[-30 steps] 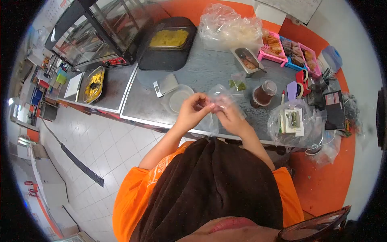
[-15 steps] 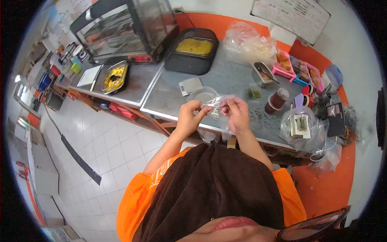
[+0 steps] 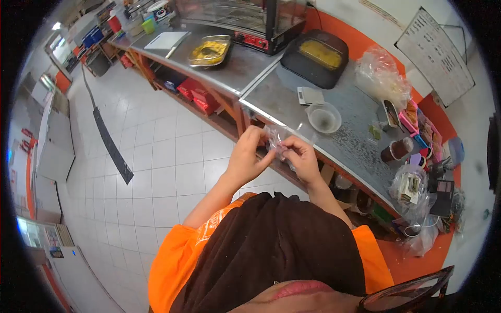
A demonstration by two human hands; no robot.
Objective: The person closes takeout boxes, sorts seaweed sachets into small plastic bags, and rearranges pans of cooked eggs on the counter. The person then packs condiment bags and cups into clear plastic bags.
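Note:
My left hand [image 3: 246,155] and my right hand [image 3: 303,160] meet in front of the counter's edge. A thin clear plastic bag [image 3: 273,136] is crumpled between them, pinched by the fingers of both. Whether anything is inside the bag, I cannot make out. Just beyond the hands, a round clear plastic tub [image 3: 324,118] stands on the grey counter [image 3: 282,101]. Behind the tub is a small kitchen scale [image 3: 311,95].
A tray of yellow food [image 3: 210,50] sits to the left beside a white cutting board [image 3: 167,40]. Farther back are a black tray [image 3: 308,65] and a glass display cabinet [image 3: 235,15]. On the right stand a dark red jar [image 3: 396,149], bags and pink baskets [image 3: 408,119].
My view has swung left, so the counter appears farther up and to the right. Both hands still hold the plastic bag, which now sits off the counter's edge, away from the tub.

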